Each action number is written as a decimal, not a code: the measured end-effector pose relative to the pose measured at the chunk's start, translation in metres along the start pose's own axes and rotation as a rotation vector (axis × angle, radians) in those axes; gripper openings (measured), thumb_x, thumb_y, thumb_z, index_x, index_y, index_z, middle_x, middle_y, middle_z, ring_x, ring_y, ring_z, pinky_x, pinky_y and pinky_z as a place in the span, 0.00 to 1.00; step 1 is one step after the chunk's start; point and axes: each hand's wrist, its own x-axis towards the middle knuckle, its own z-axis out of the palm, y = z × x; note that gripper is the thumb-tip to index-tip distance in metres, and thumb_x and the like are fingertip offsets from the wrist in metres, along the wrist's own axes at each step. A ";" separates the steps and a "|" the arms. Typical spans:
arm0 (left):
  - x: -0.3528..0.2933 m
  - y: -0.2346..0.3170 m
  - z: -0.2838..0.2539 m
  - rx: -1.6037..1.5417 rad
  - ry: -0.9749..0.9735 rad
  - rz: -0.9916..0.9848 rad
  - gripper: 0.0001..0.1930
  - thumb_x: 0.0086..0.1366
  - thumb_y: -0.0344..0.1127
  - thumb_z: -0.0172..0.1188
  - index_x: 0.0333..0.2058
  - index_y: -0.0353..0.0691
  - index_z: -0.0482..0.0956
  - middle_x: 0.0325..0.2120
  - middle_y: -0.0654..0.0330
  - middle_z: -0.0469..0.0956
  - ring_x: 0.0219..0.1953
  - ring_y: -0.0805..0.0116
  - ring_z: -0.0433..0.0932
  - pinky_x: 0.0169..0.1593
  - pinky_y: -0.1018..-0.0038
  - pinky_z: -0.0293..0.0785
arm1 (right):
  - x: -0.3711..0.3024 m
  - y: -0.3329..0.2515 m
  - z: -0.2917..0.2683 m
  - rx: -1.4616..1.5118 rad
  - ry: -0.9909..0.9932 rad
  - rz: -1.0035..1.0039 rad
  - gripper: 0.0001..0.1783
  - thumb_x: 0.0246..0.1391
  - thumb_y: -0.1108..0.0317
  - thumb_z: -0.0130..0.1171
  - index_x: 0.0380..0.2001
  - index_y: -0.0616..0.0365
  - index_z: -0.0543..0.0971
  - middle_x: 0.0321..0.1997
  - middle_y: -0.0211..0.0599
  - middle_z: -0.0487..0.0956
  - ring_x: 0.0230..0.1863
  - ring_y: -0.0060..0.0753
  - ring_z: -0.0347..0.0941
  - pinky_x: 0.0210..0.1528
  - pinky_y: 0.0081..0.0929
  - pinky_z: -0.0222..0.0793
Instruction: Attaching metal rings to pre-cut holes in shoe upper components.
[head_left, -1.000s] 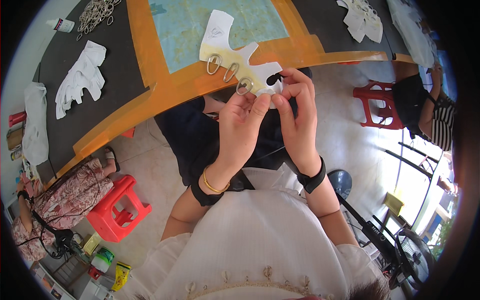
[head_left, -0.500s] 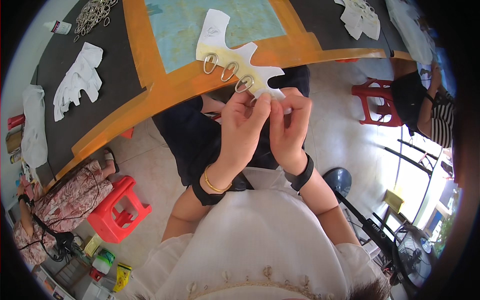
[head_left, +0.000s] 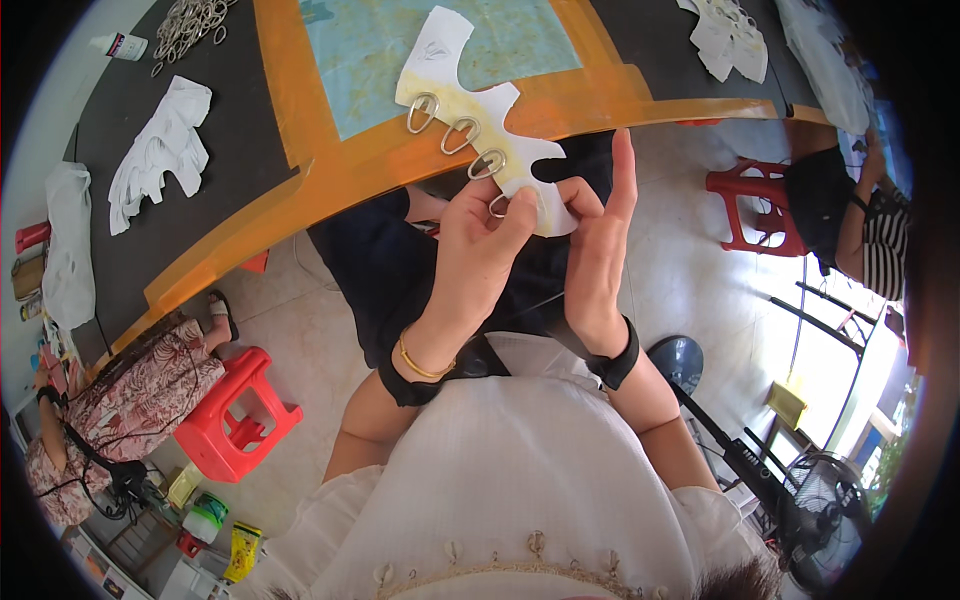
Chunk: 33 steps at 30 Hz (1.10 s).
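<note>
A white scalloped cut-out piece (head_left: 443,52), with a yellowish stained band along one side, is pinched near its lower end by my left hand (head_left: 477,238). Several oval metal rings (head_left: 460,136) sit along its left edge; the lowest is partly covered by my left fingers. My right hand (head_left: 598,245) is beside the lower end, with one finger stretched upward and another bent at the piece's edge. Whether that bent finger touches the piece, I cannot tell. Nothing shows in the right hand.
The dark table, edged with orange tape (head_left: 225,240), bears a blue-green sheet (head_left: 440,45). On it lie more white cut-outs (head_left: 165,150), a heap of metal rings (head_left: 190,35) and a small white bottle (head_left: 120,45). Red stools (head_left: 240,415), a fan (head_left: 825,510) and other people stand around.
My right hand has let go of the piece's lower end and moved slightly right, one finger now straightened. The left hand keeps its pinch, and the lower end is now uncovered.
</note>
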 end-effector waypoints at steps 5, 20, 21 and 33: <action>0.001 -0.001 -0.002 0.054 0.010 0.007 0.13 0.62 0.30 0.57 0.43 0.31 0.71 0.38 0.62 0.75 0.38 0.80 0.71 0.43 0.83 0.68 | 0.010 -0.014 -0.004 -0.273 -0.028 0.119 0.38 0.54 0.64 0.52 0.63 0.62 0.49 0.27 0.33 0.73 0.29 0.25 0.66 0.35 0.21 0.62; -0.003 -0.010 -0.023 0.050 0.013 -0.018 0.14 0.65 0.40 0.53 0.41 0.33 0.73 0.37 0.60 0.77 0.37 0.74 0.76 0.42 0.74 0.72 | 0.014 0.002 0.002 -0.357 -0.132 0.126 0.30 0.54 0.77 0.53 0.60 0.60 0.58 0.19 0.31 0.71 0.21 0.15 0.65 0.26 0.12 0.61; -0.004 -0.011 -0.024 -0.011 0.021 -0.014 0.15 0.66 0.41 0.52 0.41 0.34 0.73 0.36 0.60 0.77 0.37 0.74 0.75 0.43 0.73 0.71 | 0.013 0.004 0.004 -0.338 -0.124 0.122 0.31 0.54 0.77 0.52 0.61 0.60 0.56 0.20 0.30 0.71 0.22 0.14 0.65 0.27 0.12 0.62; -0.017 -0.007 -0.019 0.002 0.069 0.005 0.11 0.61 0.35 0.59 0.36 0.36 0.69 0.31 0.61 0.76 0.33 0.79 0.74 0.39 0.81 0.70 | 0.010 0.003 0.019 -0.179 -0.022 0.187 0.35 0.56 0.78 0.49 0.64 0.58 0.48 0.23 0.29 0.73 0.23 0.13 0.65 0.26 0.09 0.61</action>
